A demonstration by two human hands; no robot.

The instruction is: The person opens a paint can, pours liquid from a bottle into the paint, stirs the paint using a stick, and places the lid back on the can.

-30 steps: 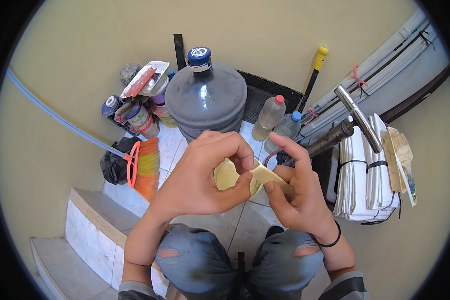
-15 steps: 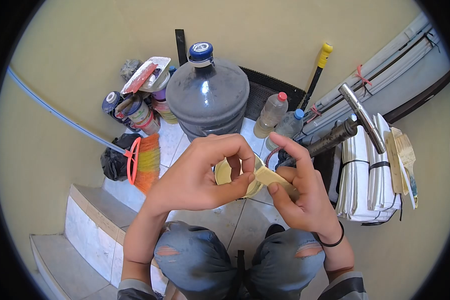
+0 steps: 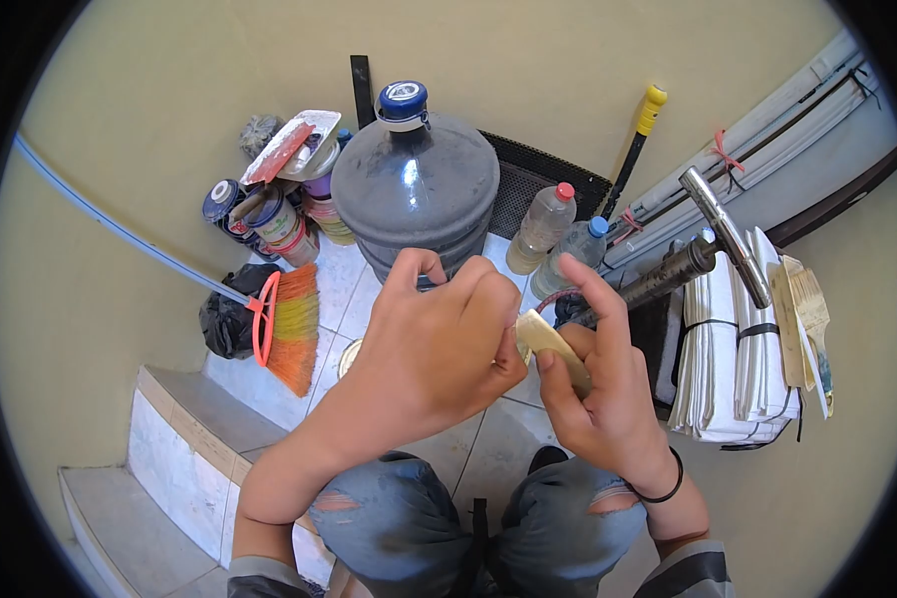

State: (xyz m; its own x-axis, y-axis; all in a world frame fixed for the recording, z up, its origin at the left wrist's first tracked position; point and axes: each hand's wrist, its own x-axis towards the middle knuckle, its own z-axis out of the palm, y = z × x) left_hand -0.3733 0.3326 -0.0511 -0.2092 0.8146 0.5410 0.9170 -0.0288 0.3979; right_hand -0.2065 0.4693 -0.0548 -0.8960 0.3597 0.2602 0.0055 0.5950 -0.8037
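Two bare hands meet above a pair of ripped-denim knees [image 3: 389, 523], and we find a cream-coloured block [image 3: 560, 351] between them, its smooth, flat face turned up to us. The right hand [image 3: 598, 384] is nearer and has it: thumb and bent fingers close on the sides, while one finger stands raised. The block's long axis slants from the right palm up and leftward, so its free end points at the left hand [image 3: 448, 344] — just beside those curled fingers, though we cannot tell whether they touch. The left fingers are drawn in toward the thumb, and their tips are turned from us; whether they grip anything we cannot say.

Beyond the left wrist, we glimpse a pale, curved rim [image 3: 348, 358], mostly hidden, over glossy tile [image 3: 439, 453]. Farther out stands a round-shouldered, dusty grey jug [image 3: 414, 189] with a blue cap — beside it, two clear plastic bottles, one red-capped [image 3: 541, 229], one blue-capped [image 3: 571, 261]. At the edges we see a broom's stiff orange-and-yellow bristles [image 3: 296, 329] and white folded sheets [image 3: 713, 369] bound with dark cord.
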